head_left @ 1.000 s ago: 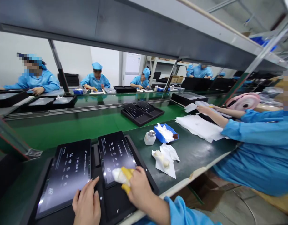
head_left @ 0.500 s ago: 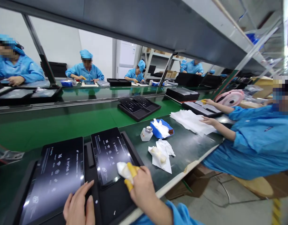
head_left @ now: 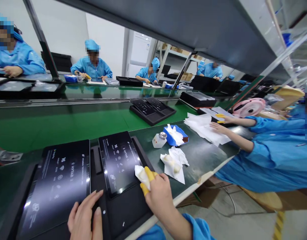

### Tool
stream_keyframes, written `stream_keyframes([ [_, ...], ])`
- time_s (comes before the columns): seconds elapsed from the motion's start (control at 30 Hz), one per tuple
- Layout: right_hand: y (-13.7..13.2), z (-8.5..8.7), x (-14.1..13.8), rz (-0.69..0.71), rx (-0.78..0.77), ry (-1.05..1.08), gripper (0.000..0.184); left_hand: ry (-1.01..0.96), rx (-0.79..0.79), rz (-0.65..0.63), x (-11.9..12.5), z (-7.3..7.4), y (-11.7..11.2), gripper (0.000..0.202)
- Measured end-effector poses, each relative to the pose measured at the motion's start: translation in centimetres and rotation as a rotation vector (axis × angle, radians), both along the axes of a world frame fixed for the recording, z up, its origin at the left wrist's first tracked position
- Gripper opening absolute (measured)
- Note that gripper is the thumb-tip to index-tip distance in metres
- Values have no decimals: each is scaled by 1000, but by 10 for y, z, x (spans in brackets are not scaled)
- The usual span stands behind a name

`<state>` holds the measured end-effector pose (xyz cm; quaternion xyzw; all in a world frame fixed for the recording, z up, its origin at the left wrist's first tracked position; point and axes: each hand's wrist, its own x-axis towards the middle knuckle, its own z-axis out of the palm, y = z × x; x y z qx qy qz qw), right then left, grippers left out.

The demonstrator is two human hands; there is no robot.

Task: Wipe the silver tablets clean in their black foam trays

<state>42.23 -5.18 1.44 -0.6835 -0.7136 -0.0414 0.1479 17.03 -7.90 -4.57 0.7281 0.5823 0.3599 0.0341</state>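
Observation:
Two dark tablets lie side by side in a black tray (head_left: 123, 216), a larger-looking left tablet (head_left: 60, 180) and a right tablet (head_left: 119, 166), both with white print on their faces. My left hand (head_left: 86, 218) has its fingers stretched out over the lower right corner of the left tablet and the tray's middle part; it holds nothing. Yellow finger cots cover two fingertips of my right hand (head_left: 159, 191). These pinch a crumpled white wipe (head_left: 140, 174) at the right edge of the right tablet.
Right of the tray are crumpled wipes (head_left: 173, 165), a dispenser bottle (head_left: 159, 140) and a blue box (head_left: 177, 135) of wipes. Beyond stands another tray (head_left: 153, 116) with tablets. At the right, a co-worker's hands (head_left: 222, 125) are over white sheets (head_left: 202, 128). A shelf (head_left: 168, 20) hangs overhead.
My right hand has moved the wipe rightward to the right tablet's edge. My left hand stays nearly in place. The co-worker's hand with yellow fingertips has come nearer their other hand.

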Motion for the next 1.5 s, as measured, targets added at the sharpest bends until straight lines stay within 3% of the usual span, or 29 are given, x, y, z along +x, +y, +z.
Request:
stream_keyframes([
  [0.17, -13, -6, -39, 250, -22, 1, 41, 39, 21, -1, -2, -4, 3, 41],
  [0.23, -8, -1, -40, 286, -75, 16, 44, 19, 6, 9, -2, -5, 3, 41],
  [0.37, 33, 21, -22, 217, -129, 31, 43, -90, -59, 37, 4, 5, 0, 40],
  [0.47, 65, 30, -34, 461, -138, 63, 48, -215, -92, 97, 9, 17, -2, 37],
  [0.53, 73, 29, -50, 607, -145, 61, 50, -312, -132, 141, 10, 25, -4, 35],
  [0.63, 59, 25, -59, 683, -169, 40, 50, -447, -185, 200, 10, 31, -6, 36],
  [0.77, 30, 25, -36, 830, -252, 63, 58, -492, -206, 193, 12, 30, -7, 33],
  [0.83, 32, 28, -29, 857, -274, 51, 57, -471, -203, 167, 15, 32, -6, 33],
  [1.0, 79, 34, -49, 760, -178, 27, 55, -518, -170, 209, 19, 47, -7, 30],
  [1.07, 83, 29, -56, 712, -121, 47, 52, -552, -201, 230, 17, 50, -7, 30],
  [1.17, 56, 13, -48, 763, -24, 67, 51, -543, -241, 214, 10, 43, -8, 31],
  [1.27, 23, -3, -18, 757, 88, 104, 52, -412, -226, 156, 9, 31, -8, 31],
  [1.4, 19, -7, 23, 426, 196, 54, 36, -229, -105, 145, 19, 27, -7, 32],
  [1.5, 17, -8, 22, 252, 241, 19, 28, -91, -33, 115, 27, 29, -5, 35],
])
